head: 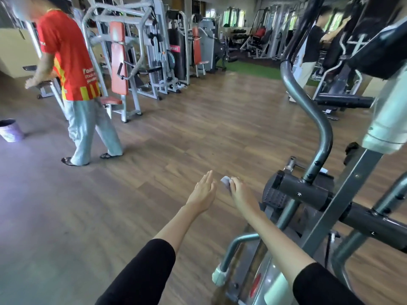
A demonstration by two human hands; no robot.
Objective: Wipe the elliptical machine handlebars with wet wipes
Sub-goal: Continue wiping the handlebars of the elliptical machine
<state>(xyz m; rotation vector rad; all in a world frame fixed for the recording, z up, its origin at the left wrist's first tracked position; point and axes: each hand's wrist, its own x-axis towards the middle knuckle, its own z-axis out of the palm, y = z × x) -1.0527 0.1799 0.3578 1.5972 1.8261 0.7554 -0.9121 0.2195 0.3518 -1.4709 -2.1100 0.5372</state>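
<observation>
Both my arms reach forward over the wooden floor, left of the elliptical machine (306, 190). My right hand (239, 188) pinches a small crumpled white wet wipe (225, 181) at its fingertips. My left hand (203, 190) is held flat beside it with straight fingers, holding nothing, a short gap from the wipe. The grey curved handlebar (308, 106) of the elliptical rises to the right of my hands, apart from both. Neither hand touches the machine.
A person in a red shirt (68, 58) stands at the left near a purple bin (10, 130). Weight machines (132, 51) line the back. Another person (312, 45) stands at the far right. Open wooden floor (176, 133) lies ahead.
</observation>
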